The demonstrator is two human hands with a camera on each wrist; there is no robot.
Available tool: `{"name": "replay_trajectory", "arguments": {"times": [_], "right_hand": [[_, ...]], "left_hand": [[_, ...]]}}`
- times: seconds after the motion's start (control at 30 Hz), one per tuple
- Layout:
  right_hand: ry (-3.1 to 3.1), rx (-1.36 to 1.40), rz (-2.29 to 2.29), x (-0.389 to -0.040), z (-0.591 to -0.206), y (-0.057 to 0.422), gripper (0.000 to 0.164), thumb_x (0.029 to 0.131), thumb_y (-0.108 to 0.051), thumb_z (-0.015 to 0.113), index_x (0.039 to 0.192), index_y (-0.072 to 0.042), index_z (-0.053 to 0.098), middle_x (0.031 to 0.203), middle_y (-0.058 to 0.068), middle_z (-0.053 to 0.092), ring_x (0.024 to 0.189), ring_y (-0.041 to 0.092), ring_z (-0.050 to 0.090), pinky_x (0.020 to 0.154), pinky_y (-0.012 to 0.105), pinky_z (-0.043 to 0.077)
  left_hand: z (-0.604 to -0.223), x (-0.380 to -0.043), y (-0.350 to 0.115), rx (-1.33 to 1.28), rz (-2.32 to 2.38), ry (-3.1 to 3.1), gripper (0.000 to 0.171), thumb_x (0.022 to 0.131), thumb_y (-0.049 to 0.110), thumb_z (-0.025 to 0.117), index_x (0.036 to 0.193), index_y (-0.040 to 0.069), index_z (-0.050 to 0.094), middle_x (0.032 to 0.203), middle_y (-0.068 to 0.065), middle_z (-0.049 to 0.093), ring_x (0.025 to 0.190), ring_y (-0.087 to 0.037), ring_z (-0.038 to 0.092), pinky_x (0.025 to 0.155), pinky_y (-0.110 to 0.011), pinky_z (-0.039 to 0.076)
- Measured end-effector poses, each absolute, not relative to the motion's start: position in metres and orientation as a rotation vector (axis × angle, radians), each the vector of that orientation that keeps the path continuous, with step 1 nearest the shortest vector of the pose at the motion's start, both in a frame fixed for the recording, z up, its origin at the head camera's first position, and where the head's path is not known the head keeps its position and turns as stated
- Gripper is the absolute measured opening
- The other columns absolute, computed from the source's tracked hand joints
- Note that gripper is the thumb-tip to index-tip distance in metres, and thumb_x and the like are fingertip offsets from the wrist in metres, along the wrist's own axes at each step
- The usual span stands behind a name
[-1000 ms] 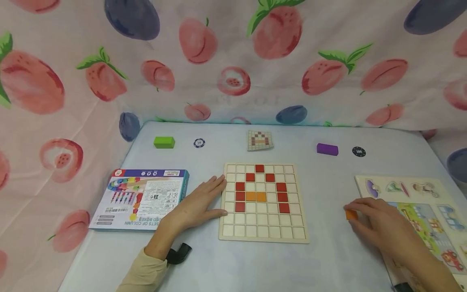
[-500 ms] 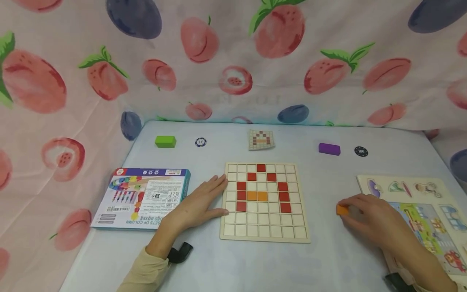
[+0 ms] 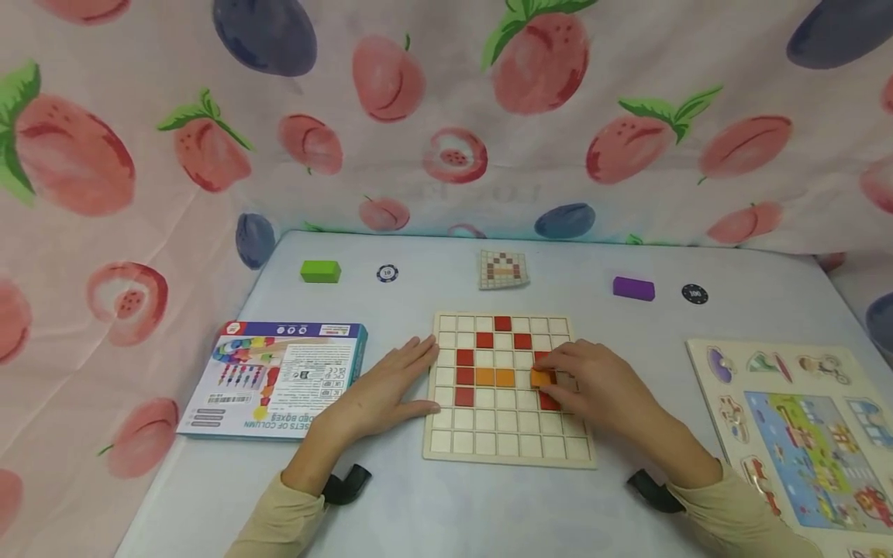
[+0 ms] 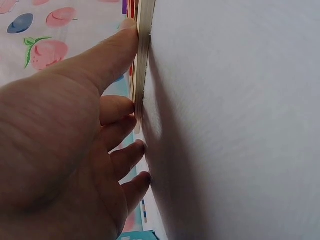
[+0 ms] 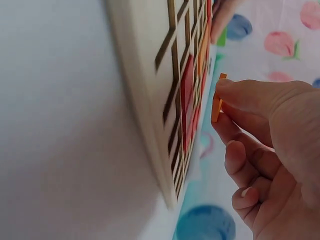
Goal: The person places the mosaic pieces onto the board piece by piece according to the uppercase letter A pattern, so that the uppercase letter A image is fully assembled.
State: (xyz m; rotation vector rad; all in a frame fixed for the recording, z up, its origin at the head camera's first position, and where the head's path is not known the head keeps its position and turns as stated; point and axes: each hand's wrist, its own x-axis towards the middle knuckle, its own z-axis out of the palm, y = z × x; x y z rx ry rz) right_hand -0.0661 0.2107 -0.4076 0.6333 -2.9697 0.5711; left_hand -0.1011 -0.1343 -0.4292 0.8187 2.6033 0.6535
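Observation:
A wooden grid board [image 3: 484, 444] lies mid-table, with red tiles [image 3: 502, 323] forming an arch and two orange tiles [image 3: 495, 377] side by side inside it. My right hand [image 3: 605, 385] pinches another orange tile [image 5: 218, 104] between thumb and fingers. That tile is over the board's right part, overlapping the red column in the head view; in the right wrist view it shows raised off the grid. My left hand [image 3: 382, 390] rests at the board's left edge with fingers extended, thumb and fingertips touching its side [image 4: 143, 60].
Behind the board lies a small pattern card [image 3: 502, 270]. A green block [image 3: 321, 271] and a chip [image 3: 387, 273] are back left; a purple block [image 3: 633, 288] and a black chip [image 3: 694, 294] back right. A game box [image 3: 279, 380] lies left, a picture puzzle [image 3: 802, 434] right.
My right hand has carried the orange tile leftward from beside the picture puzzle to over the board. The left hand stays at the board's edge.

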Motion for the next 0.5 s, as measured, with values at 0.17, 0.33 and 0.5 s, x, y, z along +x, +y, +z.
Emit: {"name": "replay_trajectory", "arguments": {"times": [0.17, 0.33, 0.5], "right_hand": [[-2.998, 0.662, 0.561, -0.072, -0.415, 0.197, 0.023, 0.088, -0.023, 0.089, 0.11, -0.018, 0.083, 0.109, -0.001, 0.08, 0.105, 0.021, 0.072, 0.097, 0.047, 0.063], [-3.014, 0.659, 0.572, -0.074, -0.419, 0.195, 0.018, 0.088, -0.02, 0.088, 0.106, -0.018, 0.084, 0.106, -0.001, 0.08, 0.106, 0.022, 0.073, 0.1, 0.048, 0.063], [-3.008, 0.669, 0.569, -0.075, -0.42, 0.195, 0.017, 0.088, -0.02, 0.088, 0.104, -0.018, 0.084, 0.105, -0.002, 0.078, 0.104, 0.021, 0.072, 0.097, 0.045, 0.064]], "left_hand": [[-0.428, -0.099, -0.13, 0.826, 0.654, 2.599, 0.087, 0.1, 0.046, 0.073, 0.169, 0.011, 0.031, 0.18, -0.004, 0.021, 0.169, -0.03, 0.018, 0.138, -0.053, 0.021], [-0.426, -0.099, -0.129, 0.829, 0.65, 2.597, 0.087, 0.101, 0.045, 0.072, 0.169, 0.01, 0.031, 0.18, -0.005, 0.02, 0.169, -0.03, 0.017, 0.138, -0.054, 0.02], [-0.428, -0.1, -0.13, 0.83, 0.636, 2.605, 0.087, 0.101, 0.046, 0.072, 0.169, 0.011, 0.031, 0.18, -0.004, 0.02, 0.169, -0.031, 0.018, 0.138, -0.054, 0.021]]}}
